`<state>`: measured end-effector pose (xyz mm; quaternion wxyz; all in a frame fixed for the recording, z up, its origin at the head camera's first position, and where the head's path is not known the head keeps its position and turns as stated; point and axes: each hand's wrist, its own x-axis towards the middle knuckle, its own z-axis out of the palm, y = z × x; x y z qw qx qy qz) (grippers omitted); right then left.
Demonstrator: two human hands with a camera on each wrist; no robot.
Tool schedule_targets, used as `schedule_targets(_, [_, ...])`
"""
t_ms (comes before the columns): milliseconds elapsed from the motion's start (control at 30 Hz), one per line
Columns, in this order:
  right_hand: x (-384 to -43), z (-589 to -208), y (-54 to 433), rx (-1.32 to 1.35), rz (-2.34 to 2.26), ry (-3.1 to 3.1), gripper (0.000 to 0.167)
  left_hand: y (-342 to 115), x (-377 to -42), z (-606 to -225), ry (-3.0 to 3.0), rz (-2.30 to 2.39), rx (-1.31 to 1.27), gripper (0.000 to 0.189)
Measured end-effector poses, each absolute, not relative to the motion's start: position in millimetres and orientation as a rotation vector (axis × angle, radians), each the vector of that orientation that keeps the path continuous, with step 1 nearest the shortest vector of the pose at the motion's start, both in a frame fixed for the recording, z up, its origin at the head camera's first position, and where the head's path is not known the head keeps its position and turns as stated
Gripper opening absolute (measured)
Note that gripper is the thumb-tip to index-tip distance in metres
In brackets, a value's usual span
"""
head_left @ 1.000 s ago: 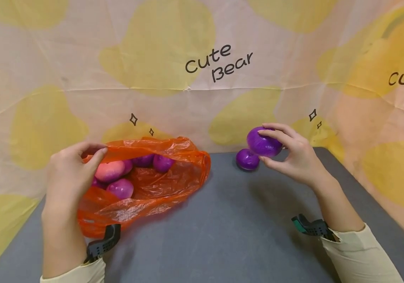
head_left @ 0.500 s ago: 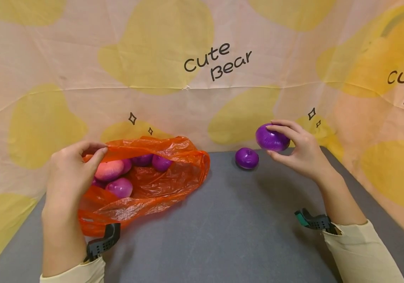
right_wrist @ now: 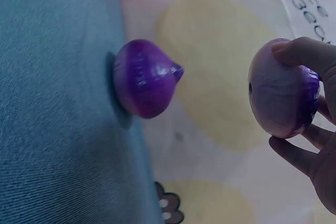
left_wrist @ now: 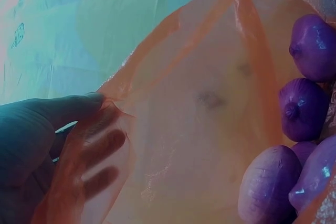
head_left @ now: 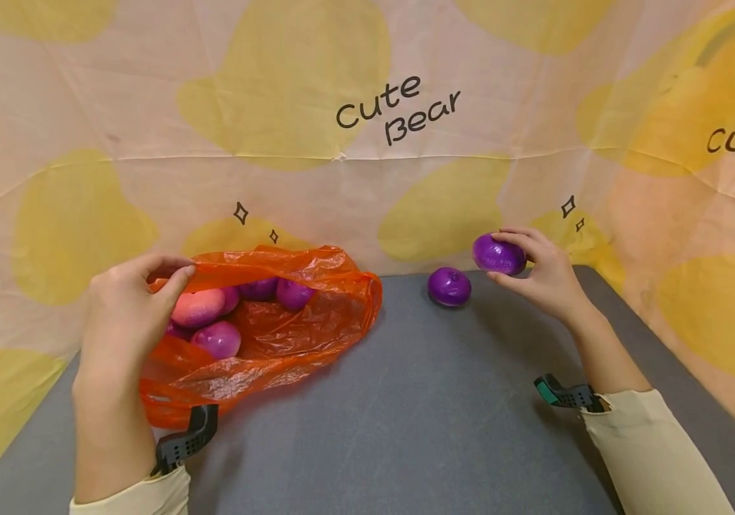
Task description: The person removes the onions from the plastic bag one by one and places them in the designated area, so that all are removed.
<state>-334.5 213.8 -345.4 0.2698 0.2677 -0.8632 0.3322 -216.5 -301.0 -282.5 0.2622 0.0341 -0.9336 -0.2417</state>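
My left hand (head_left: 124, 315) pinches the upper rim of an orange plastic bag (head_left: 315, 350) between thumb and fingers. The bag lies on its side with its mouth held apart, and several purple onions (left_wrist: 270, 184) rest inside it; one looks pinkish (head_left: 198, 307). At the right, my right hand (head_left: 547, 275) grips a purple onion (head_left: 498, 254) in the air, thumb below and fingers above in the head view. Left of that hand, another purple onion (head_left: 449, 287) sits on the table, its pointed tip visible in the right wrist view.
A grey table (head_left: 367, 436) spreads under everything. Behind it and along the sides hangs a pink and yellow cloth (head_left: 315, 93) printed with "Cute Bear". Dark bands with camera mounts (head_left: 187, 440) sit on both wrists.
My right hand, with the onion in it, has shifted right, away from the onion on the table. The left hand and the bag stay nearly the same.
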Motion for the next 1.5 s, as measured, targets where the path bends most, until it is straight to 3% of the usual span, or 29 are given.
schedule_targets(633, [-365.1, -404.0, 224.8, 0.566, 0.853, -2.503, 0.056, -301.5, -214.5, -282.7, -2.503, -0.629, 0.089, 0.025])
schedule_targets(1500, [-370.9, -430.7, 225.9, 0.565, 0.831, -2.594, 0.058, -302.5, -212.3, -284.1, -2.501, -0.639, 0.091, 0.026])
